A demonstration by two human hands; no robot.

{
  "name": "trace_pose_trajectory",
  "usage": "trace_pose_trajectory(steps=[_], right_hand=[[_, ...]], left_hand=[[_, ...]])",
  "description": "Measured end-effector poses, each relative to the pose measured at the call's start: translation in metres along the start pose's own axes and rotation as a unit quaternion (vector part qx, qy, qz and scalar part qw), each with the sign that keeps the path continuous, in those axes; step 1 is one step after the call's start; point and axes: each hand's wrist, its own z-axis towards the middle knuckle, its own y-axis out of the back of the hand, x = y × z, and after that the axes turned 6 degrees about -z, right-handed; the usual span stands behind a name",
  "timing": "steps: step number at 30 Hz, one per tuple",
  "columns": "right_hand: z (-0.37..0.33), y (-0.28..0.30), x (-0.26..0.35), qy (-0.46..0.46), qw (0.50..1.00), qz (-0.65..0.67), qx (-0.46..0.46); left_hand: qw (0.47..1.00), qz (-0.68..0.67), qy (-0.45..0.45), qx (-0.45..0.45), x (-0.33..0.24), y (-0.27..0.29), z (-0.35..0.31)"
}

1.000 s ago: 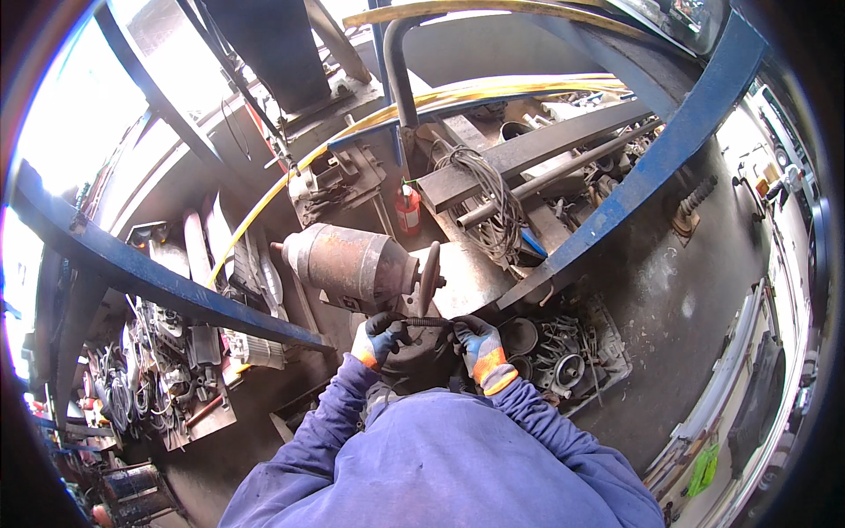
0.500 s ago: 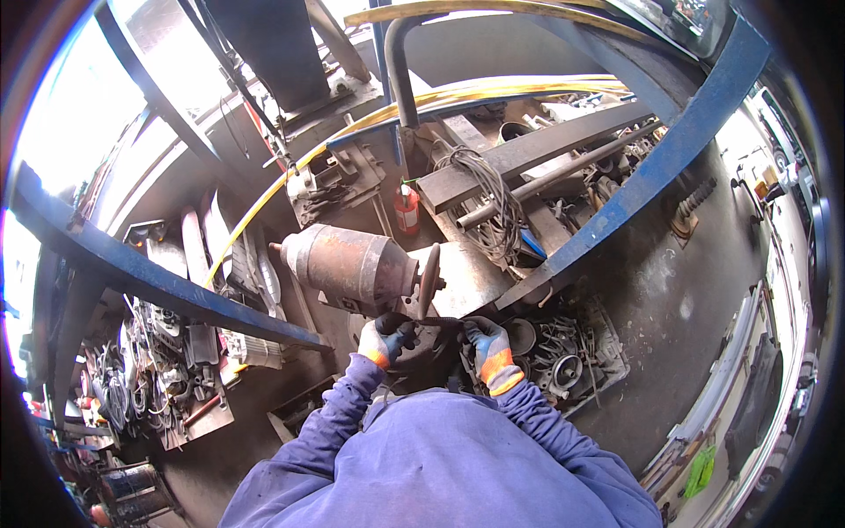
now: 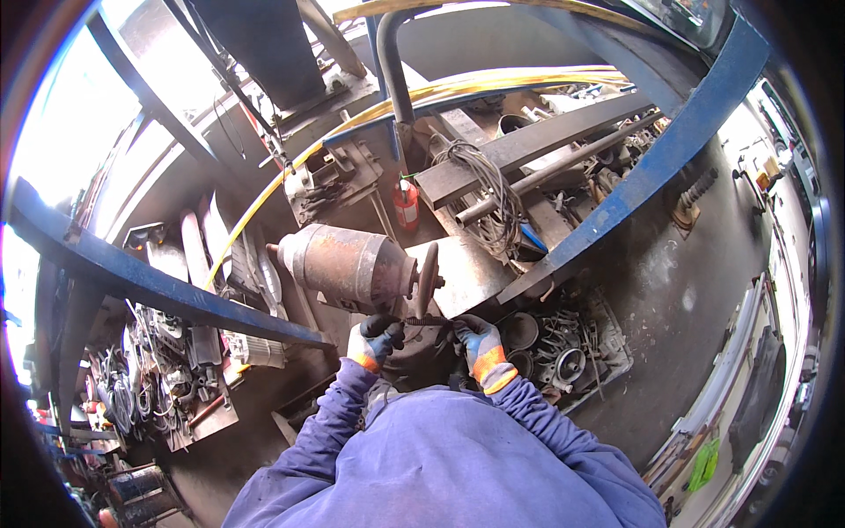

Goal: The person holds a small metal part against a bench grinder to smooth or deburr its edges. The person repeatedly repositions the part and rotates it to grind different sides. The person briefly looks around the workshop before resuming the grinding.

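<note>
Dark ridged piece (image 3: 424,321): my left grip (image 3: 376,339) clamped on left end, right grip (image 3: 478,341) on right, near wheel (image 3: 427,280).

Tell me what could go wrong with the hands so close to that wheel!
If the wheel is spinning, which I can't tell, it might catch the gloved left hand or right hand near its lower edge. The dark ribbed rod held between them could also jerk out of their grip.
</note>
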Motion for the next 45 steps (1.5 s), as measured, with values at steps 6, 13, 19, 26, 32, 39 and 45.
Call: trace_pose_trajectory(steps=[6, 13, 19, 26, 32, 39, 45], right_hand=[[-0.016, 0.014, 0.016, 0.079, 0.99, -0.082, 0.08], [-0.043, 0.018, 0.047, 0.186, 0.961, -0.169, 0.118], [-0.045, 0.015, 0.051, 0.191, 0.957, -0.184, 0.114], [-0.029, 0.014, 0.007, 0.065, 0.987, -0.133, 0.056], [-0.031, 0.004, 0.027, -0.077, 0.993, -0.072, 0.046], [-0.02, -0.006, 0.045, -0.126, 0.992, 0.011, 0.026], [-0.014, -0.003, 0.039, -0.11, 0.994, 0.004, 0.011]], left_hand=[[0.994, 0.003, -0.098, 0.059, -0.005, 0.015, -0.012], [0.938, 0.184, -0.282, 0.083, -0.046, 0.014, -0.033], [0.922, 0.231, -0.304, 0.056, -0.054, 0.011, -0.039], [0.903, 0.32, -0.276, 0.074, -0.02, 0.008, -0.03], [0.992, 0.04, 0.05, 0.112, -0.005, 0.005, -0.022], [0.987, -0.056, 0.145, 0.042, -0.027, -0.002, -0.007], [0.988, -0.045, 0.142, 0.048, -0.03, -0.003, -0.003]])
